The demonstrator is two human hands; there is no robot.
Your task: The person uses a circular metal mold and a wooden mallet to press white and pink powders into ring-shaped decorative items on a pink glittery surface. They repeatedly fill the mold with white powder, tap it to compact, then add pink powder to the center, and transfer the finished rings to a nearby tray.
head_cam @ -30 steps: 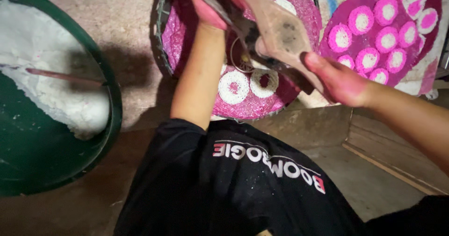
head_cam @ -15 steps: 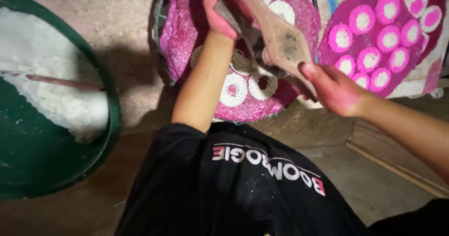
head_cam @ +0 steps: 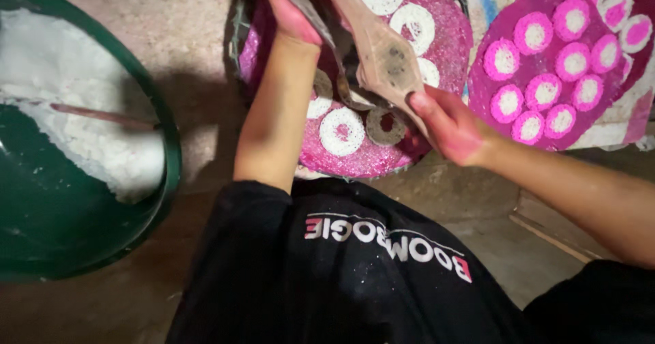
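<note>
A flat wooden paddle-shaped tool [head_cam: 382, 51] is held between both hands over a round tray [head_cam: 437, 105] coated in pink powder with white rings on it. My right hand [head_cam: 447, 122] grips the tool's near end. My left hand [head_cam: 290, 10] holds the far end near the frame's top, together with a thin dark metal strip [head_cam: 327, 51]. Both hands are stained pink. A grey ring with a pink centre [head_cam: 385, 126] lies just under the tool's near end.
A big green basin [head_cam: 160, 180] with white powder [head_cam: 82, 112] and a thin stick [head_cam: 102, 115] in it stands at the left. A second pink tray [head_cam: 491, 51] with pink-and-white discs lies at the upper right. My black shirt [head_cam: 341, 269] fills the bottom.
Both hands and the wooden tool have shifted a little toward the top of the view, and my right hand has slid up along the tool's near end.
</note>
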